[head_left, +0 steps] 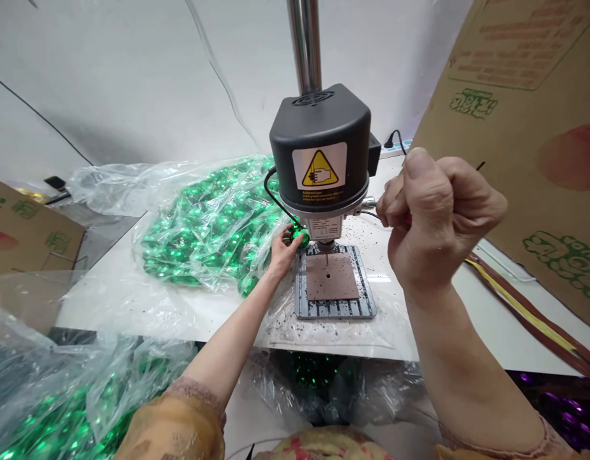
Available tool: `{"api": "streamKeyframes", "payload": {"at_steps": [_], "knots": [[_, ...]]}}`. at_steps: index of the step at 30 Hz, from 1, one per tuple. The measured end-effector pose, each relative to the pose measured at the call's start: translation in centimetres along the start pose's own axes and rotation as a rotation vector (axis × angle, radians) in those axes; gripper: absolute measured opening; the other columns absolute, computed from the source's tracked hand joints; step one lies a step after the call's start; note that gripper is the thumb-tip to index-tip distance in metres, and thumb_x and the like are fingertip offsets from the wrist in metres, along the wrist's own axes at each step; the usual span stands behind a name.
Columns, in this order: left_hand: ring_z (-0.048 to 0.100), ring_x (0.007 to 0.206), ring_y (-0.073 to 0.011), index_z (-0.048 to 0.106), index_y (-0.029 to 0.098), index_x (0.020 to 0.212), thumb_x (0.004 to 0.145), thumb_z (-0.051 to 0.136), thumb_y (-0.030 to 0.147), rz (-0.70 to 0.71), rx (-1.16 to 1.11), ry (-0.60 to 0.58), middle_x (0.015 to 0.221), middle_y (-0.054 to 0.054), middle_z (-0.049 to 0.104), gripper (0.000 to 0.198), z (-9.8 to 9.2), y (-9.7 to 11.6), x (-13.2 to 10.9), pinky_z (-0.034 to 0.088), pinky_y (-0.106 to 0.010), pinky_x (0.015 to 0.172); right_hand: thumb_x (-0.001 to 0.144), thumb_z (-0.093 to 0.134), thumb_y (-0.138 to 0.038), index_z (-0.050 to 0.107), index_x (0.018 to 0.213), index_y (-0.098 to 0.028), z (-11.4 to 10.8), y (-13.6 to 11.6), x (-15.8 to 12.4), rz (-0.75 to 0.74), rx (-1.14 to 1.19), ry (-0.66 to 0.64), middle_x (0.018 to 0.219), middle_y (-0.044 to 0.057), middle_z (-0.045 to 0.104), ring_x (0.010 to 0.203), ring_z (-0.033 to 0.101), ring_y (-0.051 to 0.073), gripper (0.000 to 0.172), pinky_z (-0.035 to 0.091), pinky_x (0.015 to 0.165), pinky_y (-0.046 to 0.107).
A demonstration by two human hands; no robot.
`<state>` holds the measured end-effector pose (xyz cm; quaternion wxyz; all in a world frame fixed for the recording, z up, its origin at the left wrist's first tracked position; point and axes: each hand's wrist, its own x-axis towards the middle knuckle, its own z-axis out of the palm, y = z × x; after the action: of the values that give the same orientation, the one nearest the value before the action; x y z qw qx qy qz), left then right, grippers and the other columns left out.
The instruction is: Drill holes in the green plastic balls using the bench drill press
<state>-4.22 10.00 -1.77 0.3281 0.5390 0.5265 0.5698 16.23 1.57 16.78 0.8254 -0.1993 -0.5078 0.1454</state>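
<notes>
My left hand [283, 249] is closed on a shiny green ball [301, 238], just left of the drill press head. Closed in a fist, my right hand [436, 217] is at the right of the machine, on the drill press lever [369, 204]; most of the lever is hidden by the fingers. The black drill press [318, 147] carries a yellow warning label. Its bit [327, 258] points down above a brown board [318, 284] with a small hole, lying on the slotted metal base [366, 306]. Dark shavings are scattered around.
A clear plastic bag [204, 223] full of green balls lies on the white table [180, 313] at left. More bagged green balls [60, 415] are lower left. Cardboard boxes [525, 172] flank the table. Brown and yellow straps [520, 306] lie at right; purple balls [567, 415] show below.
</notes>
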Motion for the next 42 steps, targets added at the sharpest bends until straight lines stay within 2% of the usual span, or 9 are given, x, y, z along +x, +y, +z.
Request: {"api": "streamKeyframes", "payload": {"at_steps": [2, 5, 12, 19, 22, 27, 32, 36, 42], "knots": [[0.067, 0.103, -0.0215, 0.069, 0.017, 0.109, 0.073, 0.083, 0.042, -0.053, -0.134, 0.053, 0.105, -0.007, 0.073, 0.046, 0.4, 0.8, -1.0, 0.051, -0.035, 0.095, 0.089, 0.064, -0.025, 0.042, 0.055, -0.023, -0.1, 0.0, 0.0, 0.003, -0.008, -0.012, 0.046, -0.004, 0.039, 0.041, 0.036, 0.01, 0.041, 0.027, 0.042, 0.034], [0.067, 0.106, -0.0212, 0.069, 0.018, 0.112, 0.074, 0.083, 0.044, -0.108, -0.254, -0.009, 0.11, -0.008, 0.073, 0.049, 0.4, 2.0, -3.1, 0.051, -0.035, 0.097, 0.09, 0.062, -0.026, 0.04, 0.055, -0.023, -0.1, 0.0, -0.1, -0.015, -0.037, -0.026, 0.047, -0.004, 0.037, 0.042, 0.036, 0.01, 0.041, 0.029, 0.043, 0.034], [0.068, 0.104, -0.0236, 0.07, 0.02, 0.115, 0.07, 0.087, 0.043, -0.098, -0.124, -0.164, 0.114, -0.008, 0.073, 0.053, -0.7, 3.1, -7.1, 0.053, -0.037, 0.095, 0.09, 0.061, -0.027, 0.039, 0.056, -0.023, -0.2, 0.2, -0.1, -0.022, -0.01, -0.03, 0.048, -0.004, 0.036, 0.042, 0.035, 0.01, 0.041, 0.029, 0.045, 0.034], [0.064, 0.115, -0.0274, 0.066, 0.022, 0.12, 0.073, 0.086, 0.038, 0.025, 0.04, -0.311, 0.12, -0.01, 0.07, 0.053, -0.2, 3.4, -8.0, 0.05, -0.044, 0.105, 0.09, 0.063, -0.03, 0.042, 0.055, -0.022, -0.1, 0.0, -0.2, -0.005, 0.009, -0.024, 0.047, -0.004, 0.038, 0.043, 0.036, 0.01, 0.041, 0.029, 0.045, 0.033], [0.064, 0.114, -0.0266, 0.063, 0.022, 0.12, 0.071, 0.088, 0.035, 0.07, 0.062, -0.309, 0.118, -0.009, 0.068, 0.056, 0.1, 3.5, -8.2, 0.05, -0.044, 0.104, 0.09, 0.063, -0.029, 0.043, 0.054, -0.022, -0.1, 0.0, -0.2, 0.003, 0.012, -0.017, 0.047, -0.005, 0.039, 0.042, 0.036, 0.009, 0.041, 0.029, 0.045, 0.033], [0.065, 0.109, -0.0257, 0.064, 0.022, 0.114, 0.073, 0.085, 0.034, 0.093, 0.185, -0.284, 0.111, -0.007, 0.068, 0.048, 0.7, 3.8, -8.6, 0.05, -0.043, 0.101, 0.09, 0.063, -0.033, 0.044, 0.054, -0.022, -0.2, 0.0, -0.2, 0.047, 0.0, -0.026, 0.047, -0.005, 0.04, 0.043, 0.037, 0.009, 0.042, 0.029, 0.045, 0.032], [0.065, 0.108, -0.0251, 0.059, 0.022, 0.122, 0.077, 0.081, 0.032, 0.087, 0.148, -0.297, 0.117, -0.007, 0.068, 0.051, 1.8, 3.8, -9.5, 0.051, -0.041, 0.099, 0.089, 0.064, -0.025, 0.044, 0.052, -0.021, 0.1, -0.1, 0.0, 0.019, -0.004, 0.001, 0.045, -0.005, 0.039, 0.041, 0.035, 0.008, 0.042, 0.03, 0.044, 0.031], [0.065, 0.108, -0.0257, 0.057, 0.022, 0.125, 0.076, 0.083, 0.031, 0.063, 0.125, -0.318, 0.115, -0.007, 0.068, 0.056, 2.2, 3.8, -9.9, 0.051, -0.041, 0.098, 0.088, 0.064, -0.02, 0.04, 0.05, -0.022, 0.5, -0.4, 0.8, 0.074, -0.005, -0.008, 0.043, -0.005, 0.036, 0.04, 0.033, 0.008, 0.045, 0.028, 0.042, 0.032], [0.064, 0.109, -0.0262, 0.057, 0.022, 0.124, 0.077, 0.081, 0.031, 0.067, 0.13, -0.32, 0.117, -0.007, 0.067, 0.054, 2.2, 4.0, -9.8, 0.051, -0.042, 0.098, 0.09, 0.062, -0.028, 0.04, 0.053, -0.023, 0.2, -0.3, 0.2, 0.041, -0.053, -0.013, 0.047, -0.004, 0.041, 0.041, 0.034, 0.009, 0.043, 0.03, 0.043, 0.035]]}}
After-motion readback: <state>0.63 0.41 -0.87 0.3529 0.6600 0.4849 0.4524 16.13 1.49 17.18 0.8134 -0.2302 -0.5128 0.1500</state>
